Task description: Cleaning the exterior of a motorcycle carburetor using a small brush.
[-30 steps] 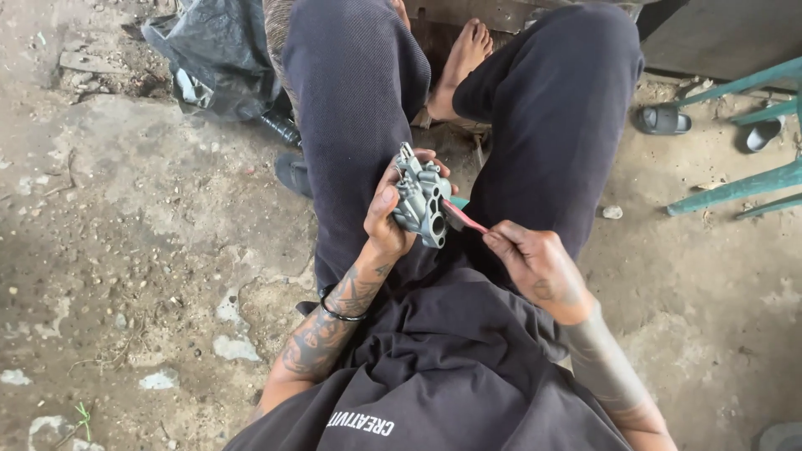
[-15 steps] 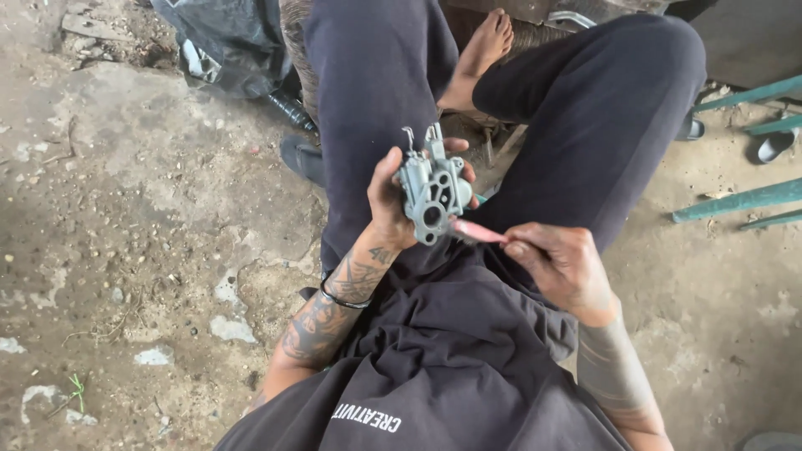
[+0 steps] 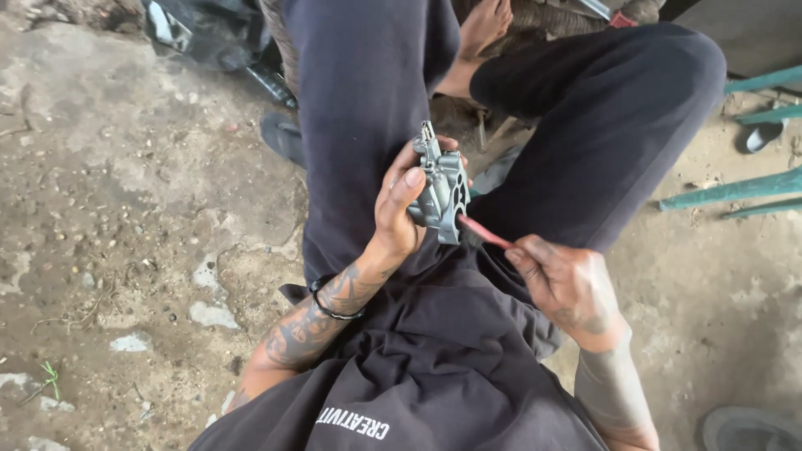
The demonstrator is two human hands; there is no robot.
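Carburetor body (image 3: 440,190), a grey cast-metal part with round ports on its face, is held up over the person's lap, between the two dark trouser legs (image 3: 368,100) and well above the rough concrete floor (image 3: 125,192). The left hand (image 3: 399,209) wraps it from the side: thumb laid across the near face, the other fingers hidden behind the casting, clenched enough to keep it upright and steady. The right hand (image 3: 561,280) sits lower and to the side, its fingers pinched around the handle of a thin red brush (image 3: 483,233) whose far end meets the bottom edge of the casting; whether the tip is inside a passage or only against the surface cannot be told.

Going by this, the step in hand looks like cleaning the part's lower ports and crevices. The next stroke would call for a firm left grip so the casting does not twist, and short, light pushes of the brush along the passage, turning the body a little to bring the next opening toward the tool.

Green metal bars (image 3: 735,188) lie on the ground well apart to the right.
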